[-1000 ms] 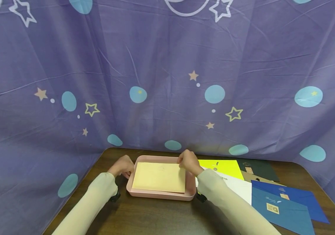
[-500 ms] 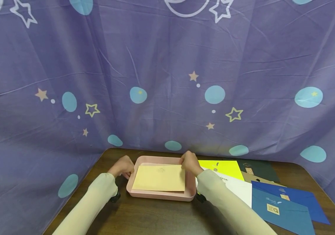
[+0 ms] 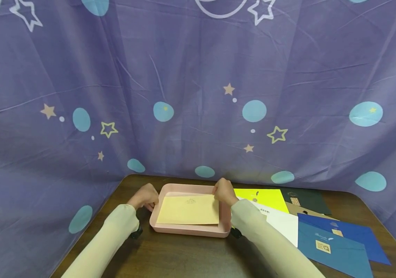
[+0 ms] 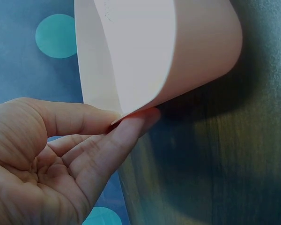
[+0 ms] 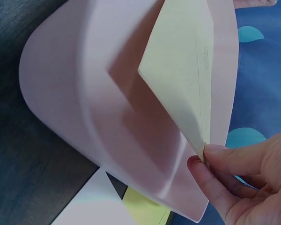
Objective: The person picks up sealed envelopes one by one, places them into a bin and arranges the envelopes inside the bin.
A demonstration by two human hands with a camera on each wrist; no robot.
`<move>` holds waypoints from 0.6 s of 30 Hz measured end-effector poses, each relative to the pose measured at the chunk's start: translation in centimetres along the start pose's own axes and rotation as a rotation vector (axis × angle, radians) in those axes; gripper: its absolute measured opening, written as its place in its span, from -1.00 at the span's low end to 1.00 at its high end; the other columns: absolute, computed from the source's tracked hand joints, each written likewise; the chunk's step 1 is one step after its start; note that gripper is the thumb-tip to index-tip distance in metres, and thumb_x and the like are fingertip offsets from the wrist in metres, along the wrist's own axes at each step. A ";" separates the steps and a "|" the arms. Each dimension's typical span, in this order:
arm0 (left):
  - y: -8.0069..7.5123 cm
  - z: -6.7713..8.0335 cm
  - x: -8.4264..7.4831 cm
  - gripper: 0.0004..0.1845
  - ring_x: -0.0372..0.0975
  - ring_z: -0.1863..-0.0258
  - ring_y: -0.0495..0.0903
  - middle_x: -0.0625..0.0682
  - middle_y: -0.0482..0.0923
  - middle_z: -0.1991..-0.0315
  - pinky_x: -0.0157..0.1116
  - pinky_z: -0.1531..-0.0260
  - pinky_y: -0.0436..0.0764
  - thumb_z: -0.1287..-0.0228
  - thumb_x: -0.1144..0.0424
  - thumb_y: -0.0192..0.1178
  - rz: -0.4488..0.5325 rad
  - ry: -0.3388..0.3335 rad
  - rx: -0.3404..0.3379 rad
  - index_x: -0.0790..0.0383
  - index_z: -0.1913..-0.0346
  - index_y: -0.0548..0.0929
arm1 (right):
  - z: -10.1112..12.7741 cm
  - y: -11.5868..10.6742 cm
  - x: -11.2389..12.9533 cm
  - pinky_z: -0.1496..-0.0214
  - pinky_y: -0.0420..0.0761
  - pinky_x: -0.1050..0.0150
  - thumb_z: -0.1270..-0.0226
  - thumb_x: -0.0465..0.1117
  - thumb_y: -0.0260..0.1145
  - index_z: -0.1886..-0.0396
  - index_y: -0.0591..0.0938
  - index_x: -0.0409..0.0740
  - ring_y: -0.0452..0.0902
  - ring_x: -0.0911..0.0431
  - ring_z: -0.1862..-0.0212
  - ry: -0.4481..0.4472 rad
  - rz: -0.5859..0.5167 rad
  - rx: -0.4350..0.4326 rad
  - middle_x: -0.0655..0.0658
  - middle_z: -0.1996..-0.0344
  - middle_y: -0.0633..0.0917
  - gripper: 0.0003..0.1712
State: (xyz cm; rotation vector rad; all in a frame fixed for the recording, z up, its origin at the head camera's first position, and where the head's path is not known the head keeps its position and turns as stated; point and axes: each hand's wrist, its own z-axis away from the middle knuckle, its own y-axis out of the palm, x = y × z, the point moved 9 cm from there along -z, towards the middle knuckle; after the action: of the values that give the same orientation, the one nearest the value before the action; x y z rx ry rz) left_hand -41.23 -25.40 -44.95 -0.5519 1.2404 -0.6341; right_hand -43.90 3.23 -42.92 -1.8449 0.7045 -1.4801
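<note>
A pink tray point(image 3: 191, 231) sits on the dark wooden table point(image 3: 184, 255), and a cream envelope point(image 3: 188, 210) lies in it. My left hand point(image 3: 147, 200) is at the tray's left rim. In the left wrist view the left hand point(image 4: 124, 119) pinches the rim of the tray point(image 4: 178, 47) between thumb and finger. My right hand point(image 3: 220, 193) is at the envelope's far right corner. The right wrist view shows the right hand point(image 5: 201, 157) pinching that corner of the envelope point(image 5: 178, 70) over the tray point(image 5: 75, 93).
To the right of the tray lie a yellow envelope point(image 3: 262, 196), a white one point(image 3: 283, 223), a dark green one point(image 3: 307, 199), a brown one point(image 3: 297, 210) and two blue ones point(image 3: 335, 243). A purple star-patterned curtain point(image 3: 198, 96) hangs behind and beside the table.
The cream envelope has come down flatter into the tray, and my right hand has shifted a little to the right with it. The left hand has stayed at the rim.
</note>
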 end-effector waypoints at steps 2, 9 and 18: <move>0.0 0.0 -0.1 -0.84 -0.21 0.69 0.55 0.08 0.51 0.65 -0.24 0.61 0.79 0.14 0.66 0.09 -0.002 -0.003 0.000 0.49 0.49 0.65 | 0.0 0.1 0.0 0.40 0.74 0.28 0.10 -0.64 0.40 0.56 0.77 -0.32 0.60 0.05 0.43 0.004 0.004 0.004 -0.15 0.56 0.76 -0.81; 0.0 -0.1 0.0 -0.83 -0.22 0.69 0.54 0.08 0.50 0.65 -0.24 0.61 0.79 0.14 0.66 0.08 0.005 -0.007 0.007 0.50 0.47 0.65 | -0.2 0.2 -0.3 0.35 0.78 0.27 0.04 -0.61 0.43 0.51 0.79 -0.32 0.63 0.06 0.41 0.053 0.003 0.030 -0.17 0.50 0.78 -0.83; 0.1 -0.2 0.3 -0.84 -0.23 0.71 0.51 0.05 0.46 0.67 -0.26 0.64 0.77 0.13 0.66 0.07 0.005 -0.012 0.009 0.43 0.55 0.61 | 0.2 -0.5 -1.1 0.28 0.81 0.22 0.02 -0.51 0.51 0.51 0.78 -0.36 0.69 0.02 0.38 0.143 -0.045 0.010 -0.22 0.46 0.80 -0.94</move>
State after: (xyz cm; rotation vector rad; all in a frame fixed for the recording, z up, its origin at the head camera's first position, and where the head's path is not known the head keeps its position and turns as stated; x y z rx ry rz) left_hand -41.39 -25.53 -45.25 -0.5442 1.2267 -0.6308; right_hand -43.96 4.34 -43.25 -1.7710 0.7258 -1.6539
